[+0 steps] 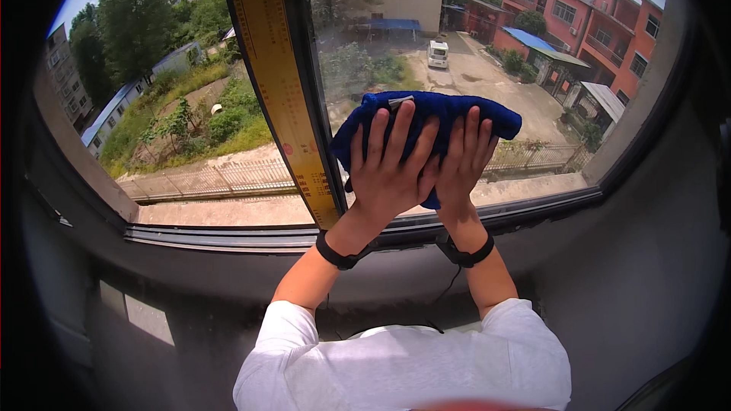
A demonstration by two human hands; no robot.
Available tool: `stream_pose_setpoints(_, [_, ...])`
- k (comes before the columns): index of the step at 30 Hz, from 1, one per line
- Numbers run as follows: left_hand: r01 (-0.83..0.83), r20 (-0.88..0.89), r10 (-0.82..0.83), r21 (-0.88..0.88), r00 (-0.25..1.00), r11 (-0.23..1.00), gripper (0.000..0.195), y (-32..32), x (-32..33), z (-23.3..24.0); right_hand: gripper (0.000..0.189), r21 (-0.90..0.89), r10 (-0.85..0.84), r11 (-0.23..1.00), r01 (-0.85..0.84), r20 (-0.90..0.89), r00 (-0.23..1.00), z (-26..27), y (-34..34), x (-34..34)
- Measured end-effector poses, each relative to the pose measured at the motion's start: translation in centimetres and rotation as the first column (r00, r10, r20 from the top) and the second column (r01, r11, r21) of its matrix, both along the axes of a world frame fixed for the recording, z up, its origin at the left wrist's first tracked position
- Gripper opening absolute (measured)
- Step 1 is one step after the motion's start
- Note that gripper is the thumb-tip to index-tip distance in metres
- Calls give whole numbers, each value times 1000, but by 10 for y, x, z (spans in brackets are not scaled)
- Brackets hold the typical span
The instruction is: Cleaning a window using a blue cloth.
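Note:
A folded blue cloth [485,114] with a small pale tag lies against the glass pane of a sliding window [377,77], right of the upright frame. Flat on its left part, with fingers spread and pointing up, is my left hand [394,165]. My right hand [461,160] presses the cloth's middle and right part, its thumb side touching my left hand. Both palms face the glass, so they are hidden. A black band circles each wrist.
The upright window frame [280,85] carries yellow printed film. Left of it the opening looks out on greenery and a fence. Metal sliding tracks [223,238] run along the sill below. Grey walls [599,274] enclose the window. Outside stand a white van and red buildings.

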State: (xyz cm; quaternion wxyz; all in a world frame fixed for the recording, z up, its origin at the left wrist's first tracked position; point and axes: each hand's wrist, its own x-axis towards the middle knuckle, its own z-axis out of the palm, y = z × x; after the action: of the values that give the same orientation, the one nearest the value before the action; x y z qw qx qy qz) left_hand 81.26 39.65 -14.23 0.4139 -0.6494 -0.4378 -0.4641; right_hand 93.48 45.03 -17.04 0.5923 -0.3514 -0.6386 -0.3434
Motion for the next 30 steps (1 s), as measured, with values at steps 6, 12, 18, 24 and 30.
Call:
stream_pose_setpoints(6, [221, -137, -231, -86, 963, 972, 65, 47, 162, 13, 59, -10, -250, 968, 250, -8, 968, 10, 40, 167])
stream_pose_setpoints(12, [163, -212, -175, -74, 961, 984, 68, 52, 182, -10, 65, -75, -297, 953, 295, -25, 954, -26, 46, 201])
stream_pose_setpoints(18, [143, -88, -142, 1, 986, 990, 45, 17, 71, 36, 71, -49, -91, 995, 90, -22, 996, 30, 6, 81])
stream_pose_setpoints(24, [-21, 21, 20, 51, 1000, 998, 43, -39, -77, 66, 64, 12, 150, 989, -150, -19, 988, 80, -28, -81])
stream_pose_setpoints(30, [294, 200, -299, 55, 933, 954, 50, -41, -162, 24, 65, -33, 275, 961, -275, -14, 961, 67, -62, -157])
